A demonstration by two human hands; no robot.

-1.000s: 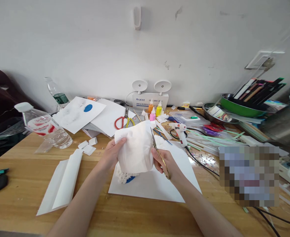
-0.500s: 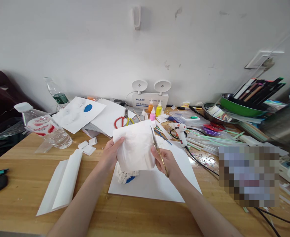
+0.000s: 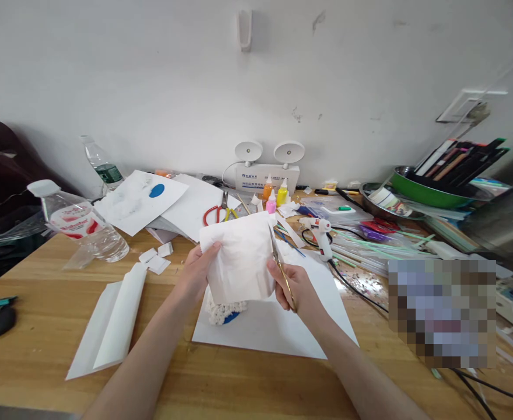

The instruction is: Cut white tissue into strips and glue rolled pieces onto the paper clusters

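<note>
A folded white paper tissue [image 3: 239, 259] is held up over the wooden table [image 3: 42, 326]. My left hand [image 3: 199, 271] pinches its left edge, fingers closed on it. My right hand [image 3: 294, 286] grips gold-handled scissors [image 3: 280, 268], whose blades point up along the tissue's right edge; the same hand's thumb presses the tissue. Below the tissue, a white fluffy piece with a blue patch [image 3: 224, 312] lies on a white sheet [image 3: 278, 324].
A folded white paper [image 3: 112, 324] lies to the left. Two plastic water bottles [image 3: 79, 224] stand at the far left. Red scissors [image 3: 215, 214], paint bottles [image 3: 274, 195], a glue gun [image 3: 320, 233], straws and bowls crowd the back right. A dark tool [image 3: 0, 318] lies left.
The tissue and both hands have shifted slightly; the scissors stay against the tissue's right edge. Nothing was let go or picked up.
</note>
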